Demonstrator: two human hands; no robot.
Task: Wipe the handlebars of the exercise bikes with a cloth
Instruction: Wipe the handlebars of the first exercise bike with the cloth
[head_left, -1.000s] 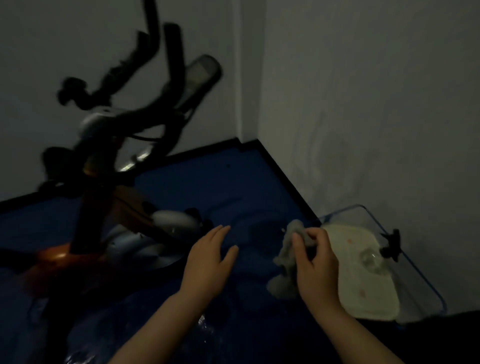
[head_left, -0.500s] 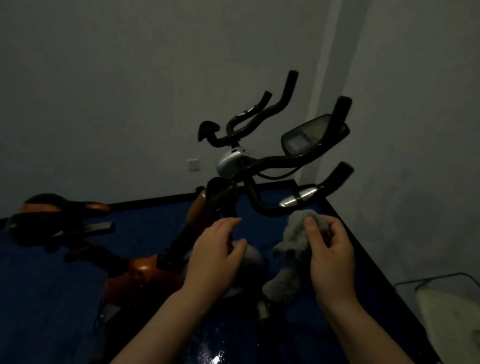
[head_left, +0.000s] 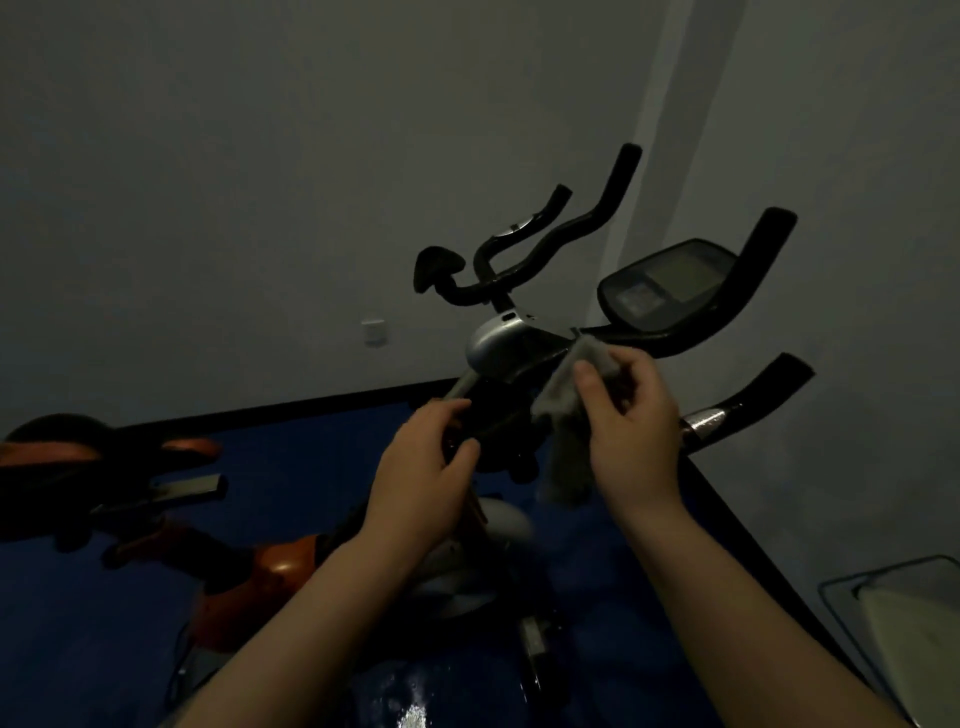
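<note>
cloth (head_left: 566, 400): grey, soft, crumpled; centre of frame; upper edge against the bar below the console, lower end hanging loose | handlebars (head_left: 691, 332): black, curved, multi-grip, ends angled upward; centre to upper right of frame | exercise bike (head_left: 280, 566): orange and silver frame, dim; lower left to centre

One exercise bike (head_left: 291, 566) — with one display console (head_left: 667, 283), one saddle (head_left: 98, 452) and four upturned black handlebar ends (head_left: 769, 244). One grey cloth (head_left: 566, 410), one wall socket (head_left: 373, 331), two bare hands — left hand (head_left: 421, 483), right hand (head_left: 631, 421).
</note>
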